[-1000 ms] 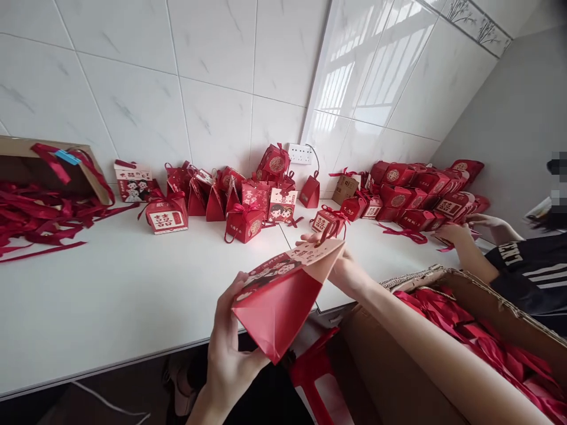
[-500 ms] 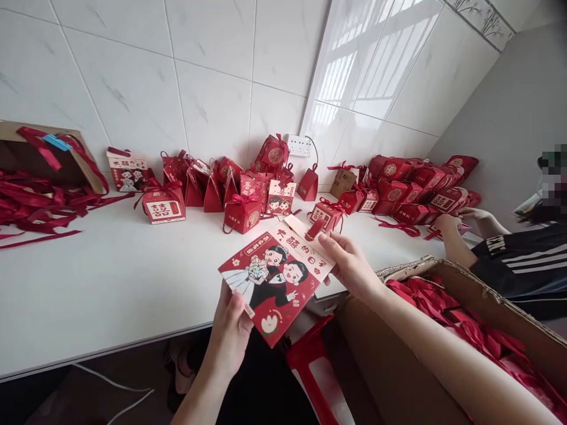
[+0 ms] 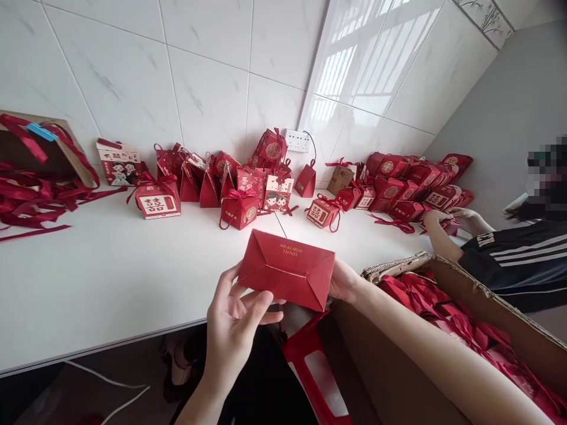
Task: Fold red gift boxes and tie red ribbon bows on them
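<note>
A red paper gift box [image 3: 287, 271] is held over the table's front edge. Its folded bottom faces me, with small gold print along the upper part. My right hand [image 3: 345, 282] grips the box from the right side, its fingers mostly hidden behind it. At the lower left corner my left hand [image 3: 239, 313] holds the box loosely. Its thumb lies near the lower edge and some fingertips go behind the box. The box's printed front, with a cartoon couple, is turned out of sight.
Small red gift boxes [image 3: 239, 209] stand along the white table [image 3: 110, 283]. Red ribbons [image 3: 35, 200] lie at left by an open carton. More boxes [image 3: 394, 183] are stacked at right, where a person [image 3: 509, 260] works. A cardboard carton [image 3: 425, 260] with red contents is beside my right arm.
The box has been tipped so that its bottom faces me instead of its printed front. My left hand's grip has loosened, and my right hand has moved behind the box's right side.
</note>
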Demonstrator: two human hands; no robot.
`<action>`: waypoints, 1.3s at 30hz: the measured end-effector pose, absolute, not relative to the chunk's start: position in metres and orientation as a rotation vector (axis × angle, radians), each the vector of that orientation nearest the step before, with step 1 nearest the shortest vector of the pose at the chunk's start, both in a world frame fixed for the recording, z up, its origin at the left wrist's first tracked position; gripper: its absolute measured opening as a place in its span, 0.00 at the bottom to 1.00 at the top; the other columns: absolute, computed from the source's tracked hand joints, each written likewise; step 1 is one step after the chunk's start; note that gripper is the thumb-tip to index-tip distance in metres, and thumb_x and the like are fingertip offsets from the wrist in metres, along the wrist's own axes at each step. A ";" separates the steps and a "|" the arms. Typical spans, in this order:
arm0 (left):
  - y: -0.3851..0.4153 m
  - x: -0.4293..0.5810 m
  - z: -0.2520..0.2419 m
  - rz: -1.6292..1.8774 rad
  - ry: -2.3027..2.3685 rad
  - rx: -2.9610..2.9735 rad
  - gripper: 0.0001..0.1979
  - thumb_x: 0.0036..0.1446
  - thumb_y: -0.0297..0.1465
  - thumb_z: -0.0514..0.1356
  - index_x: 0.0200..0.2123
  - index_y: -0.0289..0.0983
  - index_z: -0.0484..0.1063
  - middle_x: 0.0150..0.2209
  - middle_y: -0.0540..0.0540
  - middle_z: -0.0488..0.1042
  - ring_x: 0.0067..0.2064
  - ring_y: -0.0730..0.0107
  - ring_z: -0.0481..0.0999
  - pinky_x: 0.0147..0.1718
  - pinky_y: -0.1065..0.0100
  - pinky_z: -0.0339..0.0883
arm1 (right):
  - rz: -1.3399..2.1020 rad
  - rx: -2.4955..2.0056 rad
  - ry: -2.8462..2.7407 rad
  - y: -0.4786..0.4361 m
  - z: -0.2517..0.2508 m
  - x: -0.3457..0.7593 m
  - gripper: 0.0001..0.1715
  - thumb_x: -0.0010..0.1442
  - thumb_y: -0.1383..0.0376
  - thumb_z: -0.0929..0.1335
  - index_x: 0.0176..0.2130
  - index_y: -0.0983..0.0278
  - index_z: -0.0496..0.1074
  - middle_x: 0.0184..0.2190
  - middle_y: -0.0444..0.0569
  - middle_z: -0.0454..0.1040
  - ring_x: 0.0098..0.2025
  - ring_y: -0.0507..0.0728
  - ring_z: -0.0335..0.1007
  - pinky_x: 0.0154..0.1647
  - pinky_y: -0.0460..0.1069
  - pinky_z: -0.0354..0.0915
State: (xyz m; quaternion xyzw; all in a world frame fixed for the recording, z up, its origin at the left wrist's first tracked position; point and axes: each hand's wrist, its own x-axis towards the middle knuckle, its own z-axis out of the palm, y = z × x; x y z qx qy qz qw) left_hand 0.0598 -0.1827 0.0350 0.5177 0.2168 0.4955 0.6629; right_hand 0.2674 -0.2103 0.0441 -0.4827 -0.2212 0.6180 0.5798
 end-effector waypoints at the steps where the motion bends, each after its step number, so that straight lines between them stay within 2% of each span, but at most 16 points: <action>1: -0.182 0.060 0.034 1.130 0.482 1.174 0.21 0.52 0.35 0.64 0.48 0.41 0.63 0.37 0.48 0.78 0.34 0.61 0.81 0.22 0.68 0.79 | 1.448 -1.123 -0.507 -0.211 0.043 0.267 0.06 0.55 0.66 0.66 0.31 0.64 0.72 0.26 0.44 0.73 0.28 0.50 0.71 0.32 0.44 0.71; 5: -0.183 0.062 0.033 1.145 0.468 1.205 0.18 0.52 0.34 0.64 0.45 0.41 0.63 0.33 0.50 0.78 0.30 0.65 0.81 0.21 0.69 0.79 | 1.460 -1.116 -0.443 -0.211 0.045 0.267 0.06 0.55 0.68 0.65 0.30 0.64 0.73 0.24 0.43 0.73 0.25 0.49 0.69 0.27 0.43 0.69; 8: -0.187 0.063 0.036 1.160 0.493 1.190 0.18 0.51 0.35 0.65 0.44 0.41 0.64 0.35 0.49 0.77 0.32 0.65 0.80 0.21 0.70 0.78 | 1.475 -1.119 -0.425 -0.212 0.051 0.265 0.08 0.56 0.66 0.65 0.27 0.64 0.71 0.23 0.44 0.73 0.23 0.50 0.69 0.24 0.43 0.68; 11: -0.192 0.064 0.036 1.165 0.541 1.134 0.20 0.49 0.37 0.66 0.43 0.41 0.65 0.37 0.48 0.77 0.36 0.65 0.79 0.23 0.71 0.78 | 1.452 -1.121 -0.500 -0.213 0.060 0.263 0.10 0.58 0.63 0.64 0.33 0.65 0.73 0.27 0.47 0.77 0.27 0.52 0.73 0.29 0.45 0.70; 14: -0.193 0.060 0.026 1.112 0.454 1.095 0.27 0.45 0.47 0.66 0.46 0.41 0.64 0.41 0.45 0.75 0.40 0.59 0.78 0.29 0.65 0.78 | 1.319 -1.111 -0.631 -0.213 0.069 0.262 0.14 0.57 0.62 0.65 0.40 0.66 0.73 0.34 0.51 0.79 0.34 0.55 0.75 0.38 0.49 0.70; 17: -0.191 0.053 0.011 1.015 0.364 1.091 0.41 0.40 0.57 0.63 0.54 0.44 0.58 0.48 0.42 0.73 0.44 0.53 0.76 0.36 0.58 0.76 | 1.138 -1.096 -0.770 -0.215 0.077 0.264 0.15 0.55 0.58 0.69 0.39 0.65 0.73 0.32 0.50 0.79 0.34 0.57 0.75 0.38 0.50 0.70; 20: -0.191 0.047 -0.002 0.901 0.390 1.122 0.48 0.38 0.57 0.64 0.60 0.45 0.53 0.52 0.39 0.71 0.51 0.47 0.72 0.44 0.56 0.72 | 0.977 -1.112 -0.926 -0.221 0.082 0.264 0.17 0.51 0.55 0.72 0.35 0.64 0.73 0.31 0.48 0.77 0.33 0.56 0.74 0.37 0.50 0.69; 25: -0.197 0.047 -0.017 0.790 0.354 1.157 0.41 0.39 0.53 0.66 0.55 0.40 0.65 0.52 0.37 0.71 0.55 0.42 0.68 0.52 0.54 0.65 | 0.752 -1.196 -1.141 -0.233 0.090 0.258 0.16 0.52 0.53 0.72 0.29 0.64 0.72 0.26 0.45 0.73 0.29 0.52 0.69 0.33 0.46 0.67; 39: -0.203 0.047 -0.031 0.951 0.380 1.042 0.38 0.39 0.51 0.67 0.55 0.46 0.67 0.50 0.41 0.73 0.53 0.45 0.71 0.50 0.55 0.68 | 0.771 -1.139 -1.217 -0.241 0.098 0.247 0.16 0.51 0.55 0.73 0.28 0.64 0.70 0.27 0.45 0.74 0.29 0.51 0.70 0.32 0.45 0.68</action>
